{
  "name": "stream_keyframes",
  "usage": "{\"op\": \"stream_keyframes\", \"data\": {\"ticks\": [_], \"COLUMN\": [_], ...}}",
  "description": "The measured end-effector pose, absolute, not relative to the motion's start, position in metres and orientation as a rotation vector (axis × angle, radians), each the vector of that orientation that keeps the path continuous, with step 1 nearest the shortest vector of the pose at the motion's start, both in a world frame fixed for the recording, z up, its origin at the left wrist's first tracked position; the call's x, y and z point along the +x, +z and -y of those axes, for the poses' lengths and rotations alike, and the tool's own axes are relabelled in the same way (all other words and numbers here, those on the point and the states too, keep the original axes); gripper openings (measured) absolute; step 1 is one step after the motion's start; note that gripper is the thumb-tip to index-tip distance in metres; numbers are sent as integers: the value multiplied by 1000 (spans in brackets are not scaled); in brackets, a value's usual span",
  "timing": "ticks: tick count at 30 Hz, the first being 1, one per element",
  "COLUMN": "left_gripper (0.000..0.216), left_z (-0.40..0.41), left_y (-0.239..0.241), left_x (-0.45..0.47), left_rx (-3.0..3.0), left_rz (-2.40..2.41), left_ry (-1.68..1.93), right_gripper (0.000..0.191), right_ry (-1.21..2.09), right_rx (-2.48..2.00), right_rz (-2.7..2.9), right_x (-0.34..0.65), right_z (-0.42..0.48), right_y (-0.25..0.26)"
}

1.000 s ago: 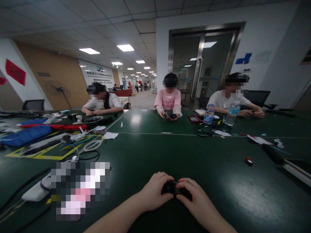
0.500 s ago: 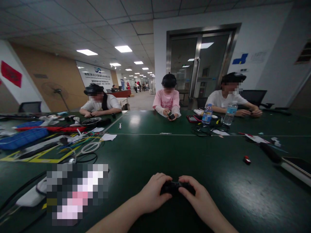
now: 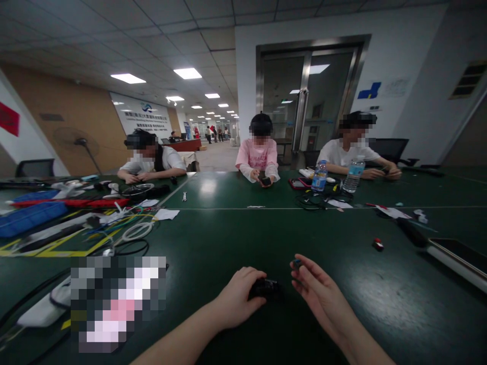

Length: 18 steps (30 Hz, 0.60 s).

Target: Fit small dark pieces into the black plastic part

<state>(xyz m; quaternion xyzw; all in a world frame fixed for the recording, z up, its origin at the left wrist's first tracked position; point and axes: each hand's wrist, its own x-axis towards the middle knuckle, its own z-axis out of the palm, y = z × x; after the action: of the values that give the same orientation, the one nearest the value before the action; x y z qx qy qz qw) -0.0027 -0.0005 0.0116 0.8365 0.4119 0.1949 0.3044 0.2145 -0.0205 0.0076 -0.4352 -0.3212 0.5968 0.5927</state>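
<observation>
A small black glossy object (image 3: 266,289) is low over the dark green table, in front of me. My left hand (image 3: 241,296) is closed around its left end, with fingers on top and the thumb at the near side. Just to the right, my right hand (image 3: 315,286) is raised and apart from the black object. Between its thumb and index finger it pinches a small dark piece with a bluish tint (image 3: 296,263), too small to name. The other fingers of that hand are loosely curled. The part of the black object under my left hand is hidden.
A small red and black item (image 3: 378,244) lies on the table (image 3: 228,238) to the right, near a flat device (image 3: 456,256). At left are cables (image 3: 137,232), a blue tray (image 3: 32,218) and a white power strip (image 3: 45,306). Three people sit opposite, near two bottles (image 3: 353,175).
My right hand has come off the black object, moving up and right with a small dark piece in its fingers. My left hand still holds the object. The view has shifted slightly.
</observation>
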Motion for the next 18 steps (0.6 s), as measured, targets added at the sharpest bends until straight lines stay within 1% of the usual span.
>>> {"op": "stream_keyframes", "data": {"ticks": [5,12,18], "left_gripper": [47,44,42], "left_z": [1,0,2], "left_y": [10,8,12], "left_x": [-3,-2,-3], "left_rx": [2219,2258,2226], "left_rz": [-1090,-1091,-1083], "left_ry": [539,553,527], "right_gripper": [43,37,35], "right_ry": [1429,1436,1518], "right_rx": [-932,-879,-813], "right_rz": [630,574,429], "right_x": [217,221,223], "right_z": [22,20,17], "right_y": [15,15,12]}}
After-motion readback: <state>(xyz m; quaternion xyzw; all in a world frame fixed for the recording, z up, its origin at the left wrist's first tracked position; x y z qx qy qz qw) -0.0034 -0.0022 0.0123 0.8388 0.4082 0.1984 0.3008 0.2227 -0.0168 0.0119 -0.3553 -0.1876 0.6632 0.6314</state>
